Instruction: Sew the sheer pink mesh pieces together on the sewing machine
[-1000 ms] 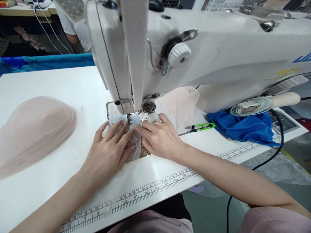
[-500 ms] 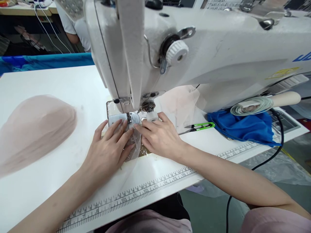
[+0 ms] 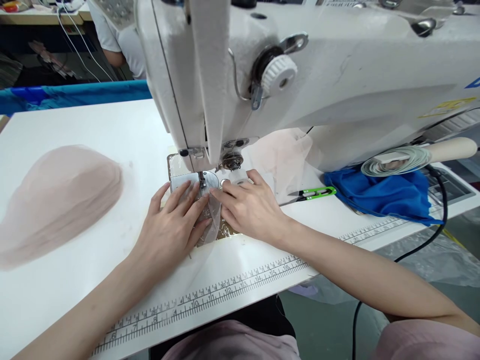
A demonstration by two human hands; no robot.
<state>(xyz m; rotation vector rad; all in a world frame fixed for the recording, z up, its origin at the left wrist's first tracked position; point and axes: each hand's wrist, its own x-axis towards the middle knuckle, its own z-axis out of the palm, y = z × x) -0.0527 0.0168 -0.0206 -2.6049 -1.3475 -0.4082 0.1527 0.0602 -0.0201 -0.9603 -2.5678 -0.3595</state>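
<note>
A sewing machine stands over the table, its presser foot down at the needle plate. Sheer pale fabric lies under the foot and trails toward the table's front edge. My left hand lies flat on this fabric, fingers spread, just left of and in front of the foot. On the right side, my right hand rests with its fingers apart, the index fingertip touching the fabric beside the foot. Its thumb is partly tucked under the palm. The stitching point is partly hidden by fingertips.
Another sheer pink piece lies on the left. More pale fabric sits behind my right hand. Green-handled thread snips, a blue cloth and a coil of pale tape are at right. A printed ruler runs along the front.
The whole view has shifted slightly, so everything appears a little further right. Both hands keep nearly the same pose at the presser foot.
</note>
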